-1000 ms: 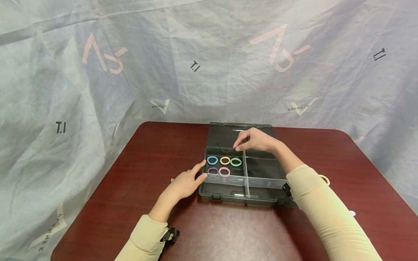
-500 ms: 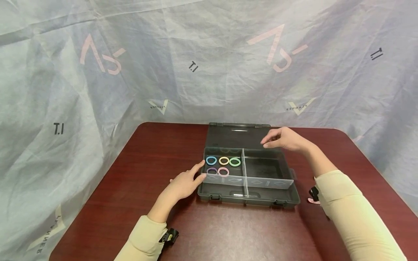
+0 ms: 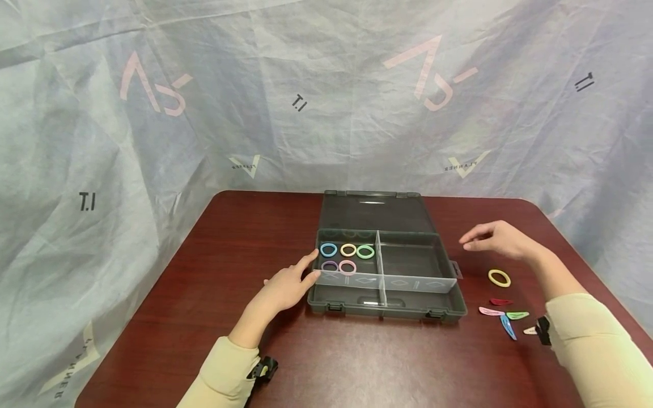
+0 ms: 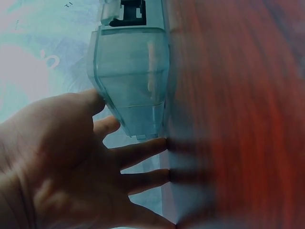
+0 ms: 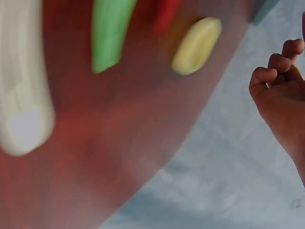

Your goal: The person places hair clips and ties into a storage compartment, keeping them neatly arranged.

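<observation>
A dark translucent divided box lies on the table with its lid folded back. In its back left compartment are several hair ties, among them a blue hair tie, a green hair tie and a pink hair tie. My left hand touches the box's left side, its fingers spread and fairly straight in the left wrist view. Right of the box my right hand hovers over the table, fingers loosely bent, with nothing visible in them. Closest to it lies a yellow hair tie.
Several snap hair clips lie in front of the yellow tie: a red clip, pink clip, green clip, blue clip and a pale clip partly behind the right wrist. A grey cloth hangs behind the table.
My right hand has moved from above the box's back left compartment to the right, past the box, uncovering the yellow hair tie and clips. The left hand stays at the box's side.
</observation>
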